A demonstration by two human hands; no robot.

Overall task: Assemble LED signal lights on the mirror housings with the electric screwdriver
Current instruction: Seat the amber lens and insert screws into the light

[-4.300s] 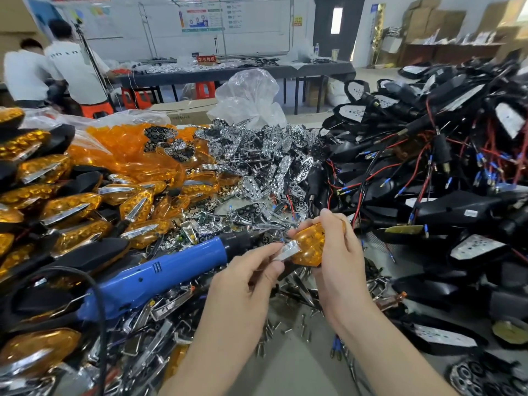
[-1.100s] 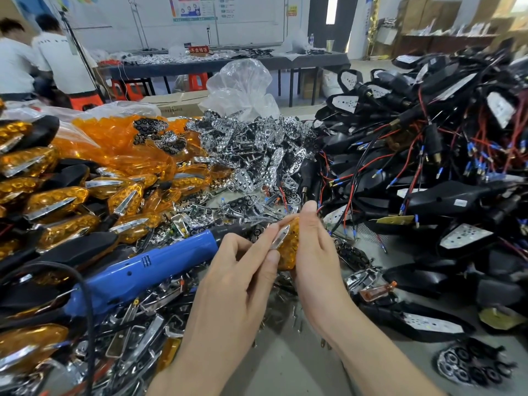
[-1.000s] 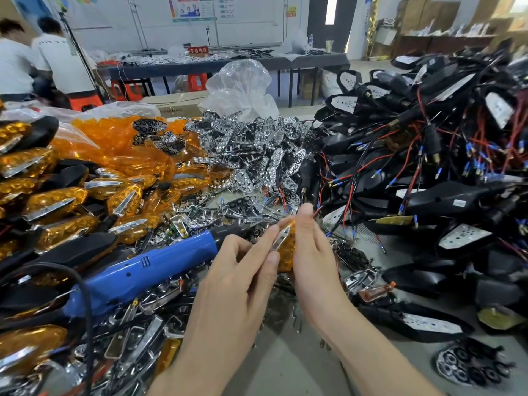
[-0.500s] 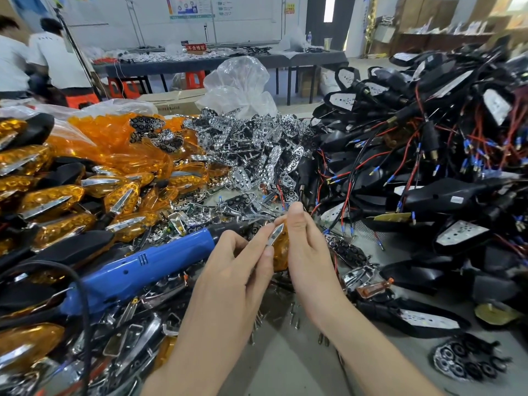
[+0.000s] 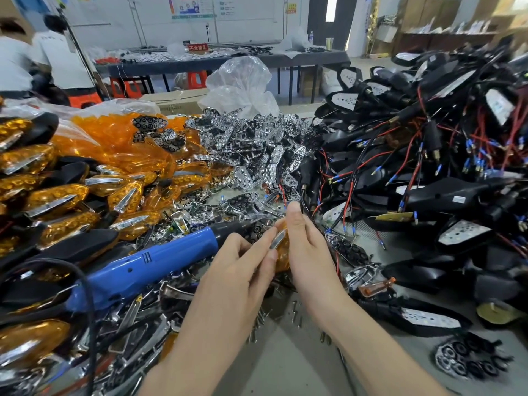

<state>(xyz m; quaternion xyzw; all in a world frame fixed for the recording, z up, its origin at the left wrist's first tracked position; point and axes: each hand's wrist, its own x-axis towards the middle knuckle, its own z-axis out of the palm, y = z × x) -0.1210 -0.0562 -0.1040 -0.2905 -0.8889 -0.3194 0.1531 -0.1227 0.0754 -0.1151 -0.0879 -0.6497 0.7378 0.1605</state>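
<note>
Centre and near, over the grey table, the left hand pinches a pointed chrome strip against a ribbed amber lens, which the right hand grips edge-on. Just left lies the smooth blue electric screwdriver (black nose, black cord). Right — matte black mirror housings, tangled in red wires; far — glittering chrome reflectors.

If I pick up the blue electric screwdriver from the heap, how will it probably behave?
The blue electric screwdriver looks rigid, so it should lift as one piece. Its black cable loops over the parts and will probably drag or snag. It lies on loose chrome pieces, so pushing it may shift them.
</note>
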